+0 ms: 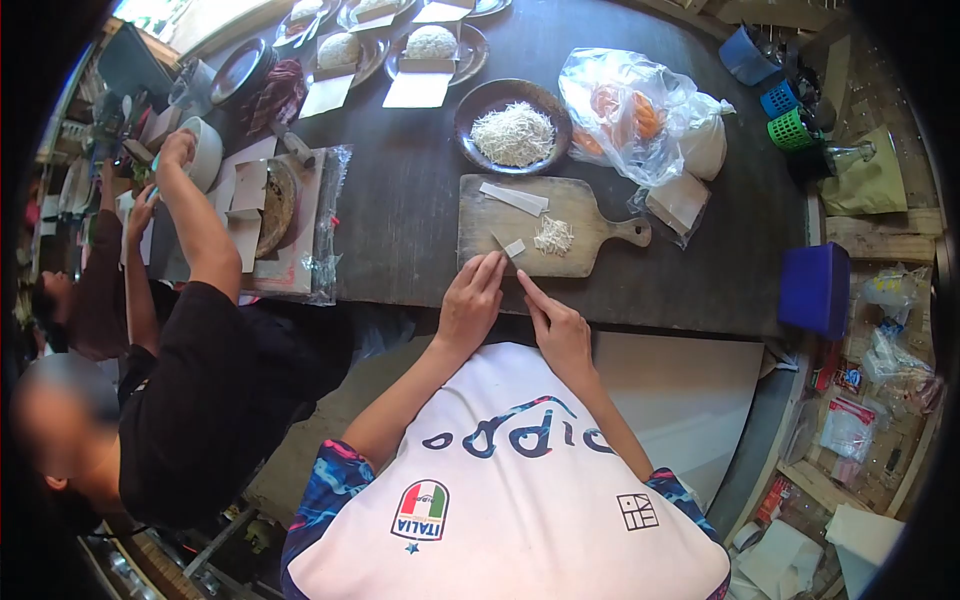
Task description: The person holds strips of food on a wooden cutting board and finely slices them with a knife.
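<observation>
At the near edge of a wooden cutting board (590,205), my left hand (472,302) is closed, fingertips together and pressed down. Whatever lies under them is hidden. My right hand (560,335) is closed around a knife (505,247), its index finger stretched toward the thin blade; the handle is hidden in the hand. Beside the blade lies a small white block (515,248). Farther up the board are flat white strips (514,198), and a small heap of fine white shreds (553,237) is to the right.
Beyond the board stands a dark bowl of white shreds (512,135). A clear plastic bag (630,115) with orange items lies to its right. Plates with white mounds (432,45) stand at the back. On the left, a co-worker's arm (200,215) reaches to a white bowl (205,155).
</observation>
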Available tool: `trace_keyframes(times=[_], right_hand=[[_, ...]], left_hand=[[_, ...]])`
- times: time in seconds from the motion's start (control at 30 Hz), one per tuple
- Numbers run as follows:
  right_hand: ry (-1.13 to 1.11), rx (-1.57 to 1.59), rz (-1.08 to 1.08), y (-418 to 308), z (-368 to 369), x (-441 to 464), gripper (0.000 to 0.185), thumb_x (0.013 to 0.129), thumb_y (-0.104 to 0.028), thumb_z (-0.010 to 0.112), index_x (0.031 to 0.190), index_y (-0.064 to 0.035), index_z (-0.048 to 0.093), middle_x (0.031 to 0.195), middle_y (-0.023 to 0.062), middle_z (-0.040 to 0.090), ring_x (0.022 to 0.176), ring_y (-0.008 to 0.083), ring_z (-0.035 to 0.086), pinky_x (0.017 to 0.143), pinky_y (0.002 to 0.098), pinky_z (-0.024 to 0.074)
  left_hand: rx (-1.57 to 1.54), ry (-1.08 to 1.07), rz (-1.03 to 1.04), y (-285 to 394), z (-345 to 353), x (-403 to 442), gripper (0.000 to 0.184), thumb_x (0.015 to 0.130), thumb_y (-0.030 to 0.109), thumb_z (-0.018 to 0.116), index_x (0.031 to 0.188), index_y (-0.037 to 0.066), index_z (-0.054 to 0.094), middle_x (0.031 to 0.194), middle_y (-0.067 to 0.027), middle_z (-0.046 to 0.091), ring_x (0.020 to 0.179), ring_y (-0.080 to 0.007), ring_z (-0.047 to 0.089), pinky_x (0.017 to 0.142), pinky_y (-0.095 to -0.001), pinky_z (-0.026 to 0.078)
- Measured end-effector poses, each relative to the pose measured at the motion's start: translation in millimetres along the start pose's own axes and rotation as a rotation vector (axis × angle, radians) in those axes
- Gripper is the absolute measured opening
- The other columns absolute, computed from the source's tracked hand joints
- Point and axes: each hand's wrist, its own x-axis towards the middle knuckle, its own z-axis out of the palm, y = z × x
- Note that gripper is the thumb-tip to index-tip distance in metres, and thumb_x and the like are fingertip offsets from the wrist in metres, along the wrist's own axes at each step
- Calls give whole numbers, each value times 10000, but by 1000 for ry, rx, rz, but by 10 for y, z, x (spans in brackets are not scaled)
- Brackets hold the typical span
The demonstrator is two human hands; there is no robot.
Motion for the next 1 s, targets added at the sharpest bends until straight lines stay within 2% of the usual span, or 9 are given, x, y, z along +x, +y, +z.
trace_keyframes(times=[0.17, 0.27, 0.37, 0.47, 0.57, 0.67, 0.77, 1.0], right_hand=[[11, 5, -14, 42, -12, -64, 469, 1092, -245, 646, 1540, -378, 619, 1033, 189, 770, 902, 408, 748, 746, 480, 581], [29, 2, -13, 24, 4, -14, 462, 1093, -250, 645, 1536, -380, 624, 1020, 184, 771, 894, 404, 750, 744, 478, 582], [74, -22, -76, 75, 50, -36, 476, 1102, -308, 620, 1554, -451, 581, 851, 123, 723, 791, 381, 741, 682, 509, 591], [45, -20, -42, 106, 36, -75, 474, 1102, -312, 619, 1554, -451, 581, 848, 117, 722, 786, 375, 742, 682, 508, 592], [21, 2, -14, 62, 10, -17, 457, 1096, -257, 639, 1532, -391, 624, 990, 164, 771, 882, 405, 745, 724, 489, 582], [10, -30, -10, 13, -25, 12, 455, 1094, -262, 641, 1529, -397, 626, 989, 158, 774, 875, 392, 751, 724, 489, 585], [70, -13, -82, 186, 110, -57, 476, 1100, -322, 615, 1554, -458, 577, 825, 121, 715, 773, 376, 745, 678, 519, 598], [62, -101, -108, 183, 122, 15, 498, 1105, -315, 597, 1576, -472, 545, 813, 123, 712, 752, 368, 755, 665, 510, 620]], left_hand=[[-30, -3, -18, 10, -11, -2, 586, 809, -30, 725, 1391, -58, 660, 1438, -149, 611, 1339, -327, 586, 1140, -426, 518], [18, -6, 0, 2, -1, -12, 606, 834, 11, 729, 1429, -52, 633, 1446, -140, 614, 1346, -309, 581, 1151, -401, 506], [17, -4, 0, -1, 12, -20, 605, 830, 9, 730, 1424, -53, 634, 1449, -141, 612, 1350, -310, 579, 1149, -404, 508], [20, -13, -12, 24, 2, -20, 607, 826, 5, 732, 1422, -53, 634, 1453, -140, 610, 1353, -308, 578, 1147, -405, 509], [35, -5, -10, 29, 12, -15, 606, 827, 2, 732, 1422, -55, 634, 1453, -138, 610, 1356, -307, 577, 1147, -404, 510], [37, -1, -12, 40, 14, -18, 603, 829, -1, 732, 1421, -57, 635, 1454, -138, 610, 1360, -306, 576, 1146, -403, 510], [47, -5, -12, 43, 12, -28, 602, 832, -3, 730, 1423, -60, 633, 1457, -137, 607, 1364, -306, 575, 1148, -403, 510], [73, 7, -48, 86, 48, -40, 589, 844, -10, 719, 1425, -54, 632, 1456, -142, 601, 1363, -317, 576, 1154, -417, 511]])
